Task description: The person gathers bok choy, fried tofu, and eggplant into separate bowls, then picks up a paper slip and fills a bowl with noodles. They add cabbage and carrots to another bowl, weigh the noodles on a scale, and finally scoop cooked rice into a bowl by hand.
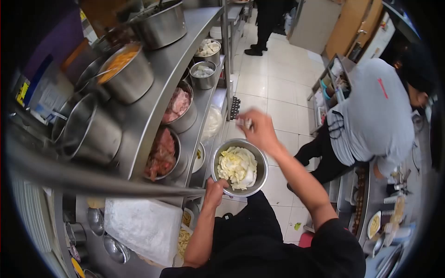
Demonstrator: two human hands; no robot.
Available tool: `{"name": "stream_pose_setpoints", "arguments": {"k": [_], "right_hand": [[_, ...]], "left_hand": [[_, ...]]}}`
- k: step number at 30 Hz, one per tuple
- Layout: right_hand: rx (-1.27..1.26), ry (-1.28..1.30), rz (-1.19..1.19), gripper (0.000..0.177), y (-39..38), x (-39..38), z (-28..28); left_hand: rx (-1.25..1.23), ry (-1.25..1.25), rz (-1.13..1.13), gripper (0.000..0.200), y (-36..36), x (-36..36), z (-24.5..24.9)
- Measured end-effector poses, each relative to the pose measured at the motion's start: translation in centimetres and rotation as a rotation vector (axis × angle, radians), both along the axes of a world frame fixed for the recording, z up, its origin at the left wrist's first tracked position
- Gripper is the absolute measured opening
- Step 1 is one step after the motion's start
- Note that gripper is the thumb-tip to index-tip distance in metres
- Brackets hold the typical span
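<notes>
My left hand (215,191) grips the lower left rim of a round metal bowl (263,172). Pieces of pale yellow and white cabbage (237,167) fill much of the bowl. Above its upper right rim is my right hand (257,129), somewhat smeared by motion. Its fingers are closed around something small and whitish that I cannot make out. To the left, on the lower shelf, are a metal pot of pale pink meat (178,105) and another of darker red meat (162,155). A smaller pot of whitish pieces (203,72) stands farther back.
A steel shelf (162,88) carries several pots on my left, with a metal post (226,51) at its end. A white block-like package (143,227) lies at lower left. On the right, a person in a grey shirt (375,106) bends over a counter; another person's legs (265,28) show ahead.
</notes>
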State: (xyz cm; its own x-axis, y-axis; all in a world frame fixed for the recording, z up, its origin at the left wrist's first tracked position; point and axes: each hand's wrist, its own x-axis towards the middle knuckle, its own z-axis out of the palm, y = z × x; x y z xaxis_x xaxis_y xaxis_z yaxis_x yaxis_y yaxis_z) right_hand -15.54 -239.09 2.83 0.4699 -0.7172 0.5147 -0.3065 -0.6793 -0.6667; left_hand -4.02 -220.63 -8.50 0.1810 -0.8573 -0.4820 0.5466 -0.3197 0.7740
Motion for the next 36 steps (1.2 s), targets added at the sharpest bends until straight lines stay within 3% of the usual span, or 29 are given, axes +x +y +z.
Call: {"name": "stream_pose_setpoints", "arguments": {"k": [4,6,8,9,10,13,14,17,21,23,25,26,27,29,30,31,32,34,36], "right_hand": [[-0.158,0.039,-0.041,0.029,-17.6,7.5,0.1],[-0.166,0.057,0.021,0.033,-24.1,12.1,0.8],[-0.338,0.114,0.074,0.033,-29.1,17.6,-0.7],[-0.317,0.304,0.071,0.031,-30.8,19.6,-0.4],[-0.299,0.494,0.070,0.029,-32.3,21.3,-0.1],[-0.382,0.580,0.207,0.022,-35.0,24.8,-1.9],[-0.508,0.481,0.191,0.018,-35.2,25.0,-2.9],[-0.524,0.414,0.237,0.018,-36.7,26.4,-4.7],[-0.368,0.383,0.314,0.026,-37.0,24.8,-2.9],[-0.298,0.378,0.289,0.018,-37.2,23.6,-1.6],[0.173,0.119,0.192,0.020,-38.4,24.6,-1.9],[0.334,-0.153,0.237,0.030,-39.0,24.4,-2.3],[0.337,-0.153,0.238,0.030,-39.6,24.9,-2.7],[1.198,-0.550,0.378,0.022,-40.8,27.1,-3.0],[1.325,-0.638,0.345,0.019,-40.8,27.7,-2.3],[1.508,-0.664,0.464,0.026,-41.1,30.2,-3.1],[1.503,-0.667,0.488,0.026,-41.2,31.6,-4.4],[-0.236,0.003,0.220,0.029,-41.2,34.9,-5.8],[-0.143,0.058,0.279,0.030,-37.3,33.7,-4.7]], "left_hand": [[0.059,-0.036,0.140,0.045,-5.0,1.0,-0.6],[0.125,-0.031,0.179,0.051,-6.9,0.7,0.2],[0.189,-0.035,0.233,0.050,-8.0,0.5,1.0],[0.221,-0.046,0.262,0.050,-9.0,0.5,1.4],[0.229,-0.053,0.311,0.050,-10.1,0.3,1.5],[0.232,-0.055,0.385,0.050,-12.0,0.0,1.6],[0.253,-0.051,0.393,0.050,-12.4,-0.2,1.8],[0.297,-0.060,0.424,0.050,-13.6,-0.5,2.2],[0.347,-0.049,0.471,0.052,-14.5,-0.8,2.7],[0.366,-0.041,0.479,0.052,-14.5,-1.0,2.6],[0.322,-0.049,0.493,0.054,-13.9,-1.0,2.2],[0.339,-0.045,0.503,0.054,-13.8,-1.1,2.5],[0.341,-0.045,0.504,0.054,-13.5,-1.3,2.7],[0.370,-0.036,0.551,0.055,-12.9,-1.5,3.2],[0.383,-0.024,0.567,0.056,-12.7,-1.5,3.7],[0.373,-0.036,0.576,0.056,-12.4,-1.5,3.7],[0.399,-0.026,0.586,0.056,-11.7,-1.6,3.6],[0.403,-0.016,0.647,0.057,-10.7,-2.1,3.8],[0.374,-0.039,0.704,0.056,-8.6,-3.4,5.0]]}}
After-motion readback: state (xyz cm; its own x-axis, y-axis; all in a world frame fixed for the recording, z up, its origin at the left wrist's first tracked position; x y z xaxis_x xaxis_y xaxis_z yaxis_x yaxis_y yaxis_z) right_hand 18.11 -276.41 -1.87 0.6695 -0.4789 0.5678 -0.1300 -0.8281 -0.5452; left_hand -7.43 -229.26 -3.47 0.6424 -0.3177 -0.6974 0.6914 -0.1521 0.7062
